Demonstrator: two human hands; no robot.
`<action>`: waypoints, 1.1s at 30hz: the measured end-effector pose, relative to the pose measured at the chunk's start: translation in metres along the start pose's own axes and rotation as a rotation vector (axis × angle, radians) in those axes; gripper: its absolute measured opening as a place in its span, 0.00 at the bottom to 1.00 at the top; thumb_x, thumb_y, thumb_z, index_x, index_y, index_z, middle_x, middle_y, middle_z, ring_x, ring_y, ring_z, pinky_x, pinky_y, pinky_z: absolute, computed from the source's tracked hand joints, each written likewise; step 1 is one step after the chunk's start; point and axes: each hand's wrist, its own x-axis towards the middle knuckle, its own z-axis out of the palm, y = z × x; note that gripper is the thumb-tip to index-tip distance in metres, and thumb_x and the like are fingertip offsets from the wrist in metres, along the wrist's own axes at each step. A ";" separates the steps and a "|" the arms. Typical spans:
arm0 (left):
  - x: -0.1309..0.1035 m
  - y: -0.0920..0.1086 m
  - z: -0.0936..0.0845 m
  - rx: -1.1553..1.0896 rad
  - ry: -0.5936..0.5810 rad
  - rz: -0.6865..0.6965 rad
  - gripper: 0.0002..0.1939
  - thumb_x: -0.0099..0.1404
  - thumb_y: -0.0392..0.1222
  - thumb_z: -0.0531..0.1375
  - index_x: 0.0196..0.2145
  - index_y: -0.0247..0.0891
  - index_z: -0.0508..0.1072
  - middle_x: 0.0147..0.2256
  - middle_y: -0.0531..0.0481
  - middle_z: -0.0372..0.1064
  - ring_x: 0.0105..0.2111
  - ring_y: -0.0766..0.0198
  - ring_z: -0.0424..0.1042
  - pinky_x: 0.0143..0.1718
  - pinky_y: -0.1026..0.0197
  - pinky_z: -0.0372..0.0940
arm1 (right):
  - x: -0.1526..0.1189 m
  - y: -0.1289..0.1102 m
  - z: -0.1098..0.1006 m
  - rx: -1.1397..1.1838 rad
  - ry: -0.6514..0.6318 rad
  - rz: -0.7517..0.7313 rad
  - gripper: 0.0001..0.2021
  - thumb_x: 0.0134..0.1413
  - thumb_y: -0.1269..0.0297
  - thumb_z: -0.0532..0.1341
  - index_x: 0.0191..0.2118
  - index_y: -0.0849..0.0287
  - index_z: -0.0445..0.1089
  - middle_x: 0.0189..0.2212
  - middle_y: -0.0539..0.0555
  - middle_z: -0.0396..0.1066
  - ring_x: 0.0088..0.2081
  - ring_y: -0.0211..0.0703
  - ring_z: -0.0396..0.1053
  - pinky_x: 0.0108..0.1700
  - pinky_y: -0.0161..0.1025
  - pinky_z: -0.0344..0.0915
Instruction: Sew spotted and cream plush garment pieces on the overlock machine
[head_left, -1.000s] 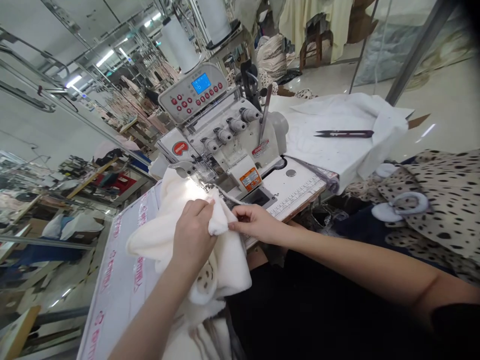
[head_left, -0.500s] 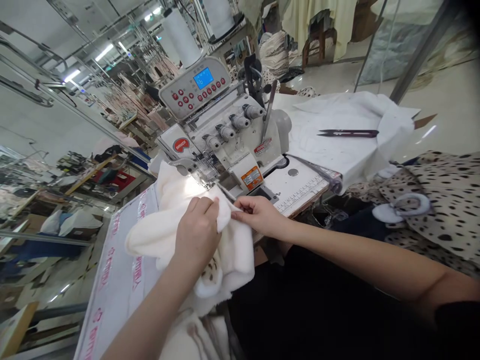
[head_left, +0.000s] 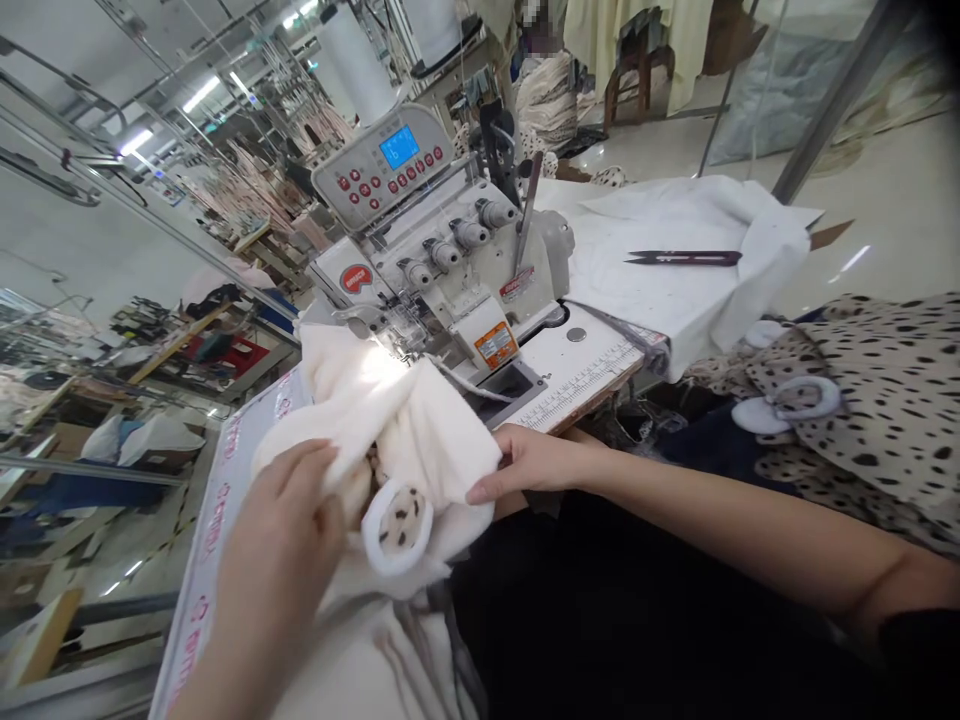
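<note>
Pinching the soft cream fleece fabric (head_left: 450, 420) by its right edge, that's the right hand (head_left: 536, 465)! The left hand (head_left: 281, 530) curls at its left side, grip impossible to tell. The fabric sits on the near side of the white metal sewing machine (head_left: 480, 265).

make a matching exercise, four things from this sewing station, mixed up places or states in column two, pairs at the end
Column one
1. thread snips
2. display screen
3. cream fleece fabric
4. thread cones

Column two
A. lit blue
B. behind the control panel
C. on white cloth
D. pinched by the right hand

Pairs: 1-C, 2-A, 3-D, 4-B
</note>
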 end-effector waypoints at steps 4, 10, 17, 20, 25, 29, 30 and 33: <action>-0.024 -0.045 -0.022 0.134 -0.223 -0.203 0.13 0.59 0.39 0.44 0.37 0.35 0.64 0.39 0.44 0.63 0.40 0.53 0.64 0.40 0.56 0.60 | 0.001 -0.001 0.008 0.108 -0.029 -0.001 0.17 0.37 0.61 0.69 0.34 0.68 0.72 0.32 0.53 0.71 0.35 0.41 0.68 0.43 0.38 0.63; -0.041 -0.021 -0.076 -0.115 -0.302 -0.443 0.14 0.61 0.48 0.44 0.35 0.40 0.64 0.28 0.56 0.64 0.28 0.64 0.64 0.29 0.67 0.56 | 0.048 0.012 0.047 0.170 -0.123 -0.043 0.18 0.40 0.63 0.66 0.40 0.66 0.69 0.39 0.56 0.69 0.42 0.46 0.66 0.47 0.43 0.62; -0.056 0.035 -0.050 -0.307 -0.524 -0.111 0.14 0.63 0.43 0.41 0.38 0.40 0.64 0.28 0.51 0.66 0.26 0.61 0.67 0.26 0.63 0.59 | 0.086 0.024 0.079 -0.016 0.070 -0.192 0.14 0.44 0.72 0.63 0.41 0.62 0.69 0.44 0.54 0.67 0.48 0.45 0.61 0.53 0.41 0.57; -0.082 0.032 -0.017 -0.285 -0.464 -0.093 0.11 0.61 0.37 0.41 0.34 0.38 0.62 0.27 0.48 0.63 0.27 0.59 0.66 0.27 0.60 0.60 | 0.037 0.046 0.073 0.042 0.013 -0.132 0.15 0.45 0.62 0.64 0.38 0.67 0.69 0.35 0.55 0.70 0.41 0.47 0.65 0.48 0.45 0.62; -0.126 0.035 0.025 -0.445 -0.429 -0.075 0.12 0.61 0.34 0.42 0.39 0.37 0.61 0.35 0.45 0.63 0.37 0.59 0.66 0.39 0.57 0.63 | -0.026 0.080 0.054 0.315 0.164 -0.100 0.23 0.38 0.58 0.68 0.40 0.65 0.66 0.36 0.52 0.68 0.39 0.41 0.66 0.45 0.40 0.62; -0.132 0.047 0.014 -0.522 -0.342 -0.096 0.12 0.64 0.36 0.41 0.41 0.38 0.61 0.35 0.46 0.64 0.37 0.60 0.66 0.38 0.59 0.64 | -0.028 0.087 0.055 0.260 0.213 -0.033 0.23 0.33 0.58 0.70 0.37 0.65 0.67 0.33 0.51 0.69 0.36 0.40 0.65 0.43 0.40 0.61; -0.131 0.050 0.004 -0.511 -0.306 -0.104 0.12 0.64 0.36 0.41 0.40 0.39 0.61 0.33 0.47 0.64 0.36 0.61 0.66 0.36 0.60 0.64 | -0.028 0.084 0.060 0.256 0.201 -0.006 0.22 0.33 0.59 0.70 0.37 0.65 0.68 0.32 0.51 0.69 0.35 0.40 0.65 0.43 0.40 0.61; -0.129 0.057 -0.030 -0.431 -0.231 -0.110 0.10 0.63 0.37 0.44 0.39 0.41 0.61 0.30 0.49 0.64 0.31 0.60 0.66 0.30 0.61 0.62 | -0.032 0.066 0.082 0.394 0.084 0.044 0.20 0.31 0.64 0.71 0.34 0.66 0.69 0.30 0.51 0.69 0.32 0.38 0.66 0.43 0.39 0.62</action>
